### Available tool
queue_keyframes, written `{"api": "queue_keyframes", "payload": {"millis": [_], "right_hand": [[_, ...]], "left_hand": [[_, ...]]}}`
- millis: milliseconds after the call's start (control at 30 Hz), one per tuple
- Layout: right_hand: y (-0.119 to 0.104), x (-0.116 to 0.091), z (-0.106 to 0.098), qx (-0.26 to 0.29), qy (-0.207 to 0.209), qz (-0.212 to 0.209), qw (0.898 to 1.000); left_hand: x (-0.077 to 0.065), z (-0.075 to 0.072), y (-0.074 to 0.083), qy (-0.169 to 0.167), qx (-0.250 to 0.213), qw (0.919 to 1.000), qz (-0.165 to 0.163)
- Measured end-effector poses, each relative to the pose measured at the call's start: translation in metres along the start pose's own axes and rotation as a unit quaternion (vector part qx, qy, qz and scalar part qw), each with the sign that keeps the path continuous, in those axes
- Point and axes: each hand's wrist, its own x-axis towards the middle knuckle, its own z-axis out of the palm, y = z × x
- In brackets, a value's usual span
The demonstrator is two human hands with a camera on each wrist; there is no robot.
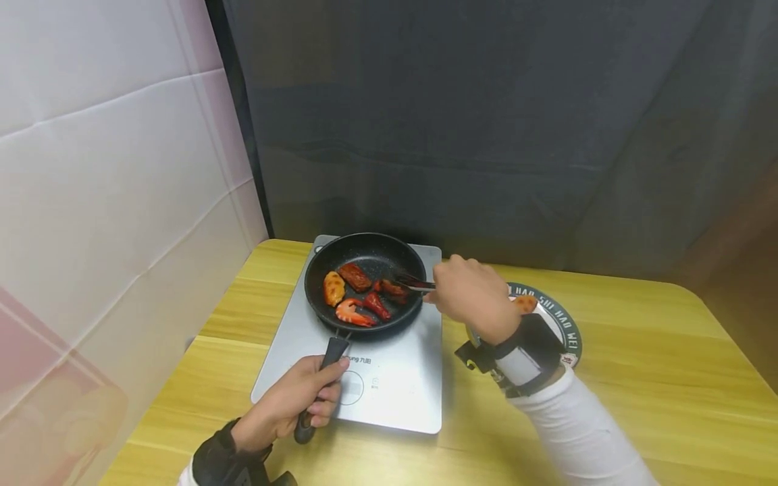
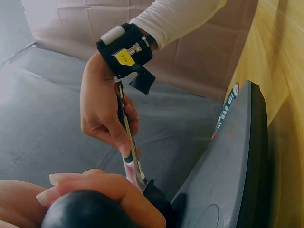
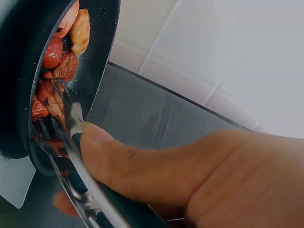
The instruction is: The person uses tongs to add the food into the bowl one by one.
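My left hand (image 1: 304, 395) grips the black handle (image 1: 335, 352) of a frying pan (image 1: 373, 248). In the left wrist view, the rounded handle end (image 2: 88, 210) shows beneath my fingers. My right hand (image 1: 474, 293) holds metal tongs (image 3: 90, 183) with dark grips, thumb along one arm. The tong tips reach into the pan's right side at a browned food piece (image 1: 395, 291); whether they pinch it I cannot tell. Around it lie an orange shrimp (image 1: 354, 313), a red piece (image 1: 377, 305), a dark meat slab (image 1: 354, 277) and a golden-brown piece (image 1: 333, 289).
Under the pan is a silver induction cooker (image 1: 401, 401) on a wooden table (image 1: 638, 364). A round plate (image 1: 572, 333) with a green lettered rim stands to the right, partly behind my right wrist, bearing a browned piece (image 1: 525, 304). Dark cloth (image 1: 486, 135) hangs behind; a pale wall (image 1: 121, 169) stands left.
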Motion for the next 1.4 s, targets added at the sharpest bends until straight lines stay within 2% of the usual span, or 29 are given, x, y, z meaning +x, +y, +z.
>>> {"api": "queue_keyframes", "payload": {"millis": [233, 800, 1200, 1400], "right_hand": [[-0.005, 0.002, -0.002, -0.015, -0.008, 0.005, 1.000], [-0.004, 0.002, -0.002, -0.007, -0.025, 0.023, 0.999], [0.002, -0.006, -0.010, -0.002, -0.003, 0.023, 1.000], [0.014, -0.015, -0.016, 0.025, 0.030, 0.012, 0.999]], "left_hand": [[0.000, 0.000, 0.001, -0.001, 0.002, 1.0000, -0.002], [0.000, -0.001, -0.001, -0.002, -0.002, 1.0000, -0.003], [0.000, -0.001, -0.001, -0.004, -0.003, 1.0000, -0.003], [0.000, 0.000, -0.001, -0.008, -0.010, 0.9999, -0.002]]}}
